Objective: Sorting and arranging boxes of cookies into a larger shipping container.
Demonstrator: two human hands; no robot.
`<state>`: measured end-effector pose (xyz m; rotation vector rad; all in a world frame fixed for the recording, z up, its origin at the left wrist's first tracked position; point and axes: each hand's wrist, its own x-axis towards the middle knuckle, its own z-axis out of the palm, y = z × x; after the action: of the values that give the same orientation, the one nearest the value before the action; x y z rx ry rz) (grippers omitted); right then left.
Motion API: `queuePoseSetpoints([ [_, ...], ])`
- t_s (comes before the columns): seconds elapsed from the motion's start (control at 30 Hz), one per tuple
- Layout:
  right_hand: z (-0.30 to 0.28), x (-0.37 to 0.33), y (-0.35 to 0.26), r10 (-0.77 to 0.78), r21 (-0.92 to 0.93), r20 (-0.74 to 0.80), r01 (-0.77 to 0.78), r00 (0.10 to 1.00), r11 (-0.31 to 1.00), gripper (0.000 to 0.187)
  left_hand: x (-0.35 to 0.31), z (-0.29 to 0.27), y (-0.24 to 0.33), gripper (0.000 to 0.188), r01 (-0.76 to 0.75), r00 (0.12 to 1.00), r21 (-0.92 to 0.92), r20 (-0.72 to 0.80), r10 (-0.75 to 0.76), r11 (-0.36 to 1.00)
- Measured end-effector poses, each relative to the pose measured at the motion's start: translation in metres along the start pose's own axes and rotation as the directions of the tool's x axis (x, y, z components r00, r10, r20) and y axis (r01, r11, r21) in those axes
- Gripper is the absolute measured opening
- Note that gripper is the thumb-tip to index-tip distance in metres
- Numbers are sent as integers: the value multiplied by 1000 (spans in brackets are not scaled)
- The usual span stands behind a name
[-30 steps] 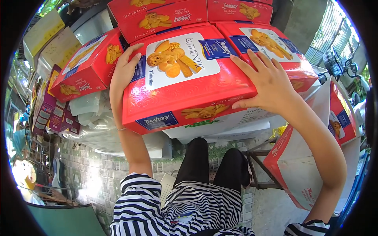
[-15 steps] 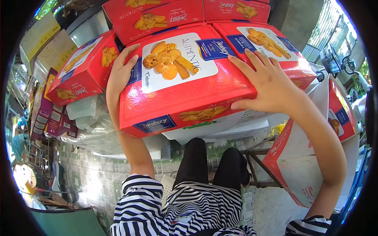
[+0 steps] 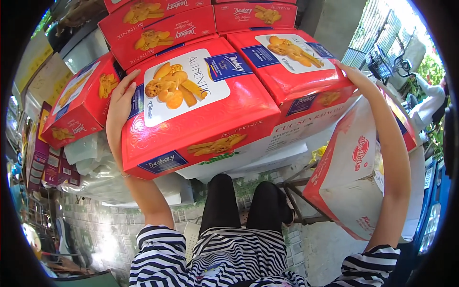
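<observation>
Two red biscuit boxes with cookie pictures lie side by side before me, the middle box (image 3: 239, 126) and the right box (image 3: 315, 81). My left hand (image 3: 123, 98) rests along the left side of the middle box, fingers stretched and thumb at its top edge. At the far right edge of the right box is my right hand (image 3: 356, 76); most of its fingers are hidden by the bend of the wrist and the box. Both boxes sit on a white carton (image 3: 282, 138) with printing on its front.
More red boxes (image 3: 165, 36) are stacked behind, and another red box (image 3: 81, 103) stands at the left. An open red and white carton (image 3: 346, 191) is at my right. Plastic bags (image 3: 103, 167) and purple packages (image 3: 55, 165) lie left. A bicycle (image 3: 394, 64) stands far right.
My right hand has left the top of the middle box and moved to the right box's far edge. My left hand stays on the middle box. The view has shifted slightly right.
</observation>
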<state>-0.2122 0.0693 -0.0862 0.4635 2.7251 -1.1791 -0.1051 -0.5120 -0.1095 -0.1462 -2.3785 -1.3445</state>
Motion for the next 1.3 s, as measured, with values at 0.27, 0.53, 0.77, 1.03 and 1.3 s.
queuePoseSetpoints([
  [0.27, -16, -16, 4, -213, -191, -212, 173, 954, 966, 76, 8, 15, 2, 33, -49, 999, 10, -8, 49, 999],
  [0.53, -7, -18, 6, -276, -179, -202, 242, 940, 954, 89, 1, 16, 5, 33, -53, 988, -51, -150, 45, 997],
  [0.77, -7, -9, 6, -305, -219, -203, 260, 931, 940, 88, 6, 14, 3, 34, -34, 993, -26, -116, 31, 999],
  [1.03, -8, -2, 4, -265, -191, -202, 227, 943, 955, 88, 14, 9, 0, 33, -84, 995, 55, -41, 87, 995],
  [1.3, -10, -44, -36, -503, -863, -274, 21, 820, 505, 65, 24, 4, 1, 31, -338, 941, 475, 170, 293, 812],
])
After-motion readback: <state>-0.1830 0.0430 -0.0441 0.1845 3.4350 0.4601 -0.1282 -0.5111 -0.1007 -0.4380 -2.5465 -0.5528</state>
